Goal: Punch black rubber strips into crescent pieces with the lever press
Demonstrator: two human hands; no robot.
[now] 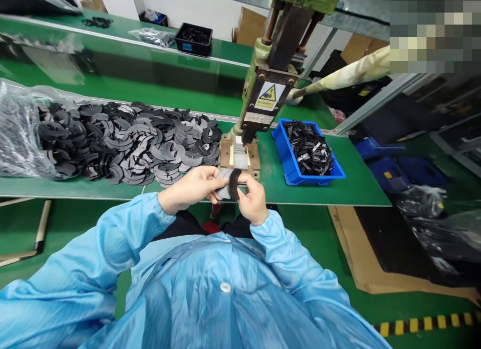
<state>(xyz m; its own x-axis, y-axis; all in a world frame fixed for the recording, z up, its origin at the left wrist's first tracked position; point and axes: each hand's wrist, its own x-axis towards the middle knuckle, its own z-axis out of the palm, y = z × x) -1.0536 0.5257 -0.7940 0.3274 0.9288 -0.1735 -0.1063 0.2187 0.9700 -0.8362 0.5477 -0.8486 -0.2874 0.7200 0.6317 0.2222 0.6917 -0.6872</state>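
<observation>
My left hand [201,185] is closed on a grey curved flat piece [224,182], which it holds in front of the press, over the table's front edge. Beside it, my right hand [251,194] pinches a darker crescent-shaped piece [234,184]. The two pieces overlap or touch; I cannot tell whether they are joined. Just beyond my fingers stands the bench press [263,98], with a metal base [254,158] and a light plate [240,159] on it. A large heap of similar dark crescent pieces [139,143] spreads to the left.
On the right, a blue bin [287,176] holds many small black parts. A clear plastic bag [18,133] lies at the heap's left end. Behind, a black bin [193,50] sits on a green shelf. Flat cardboard [349,248] lies low on the right.
</observation>
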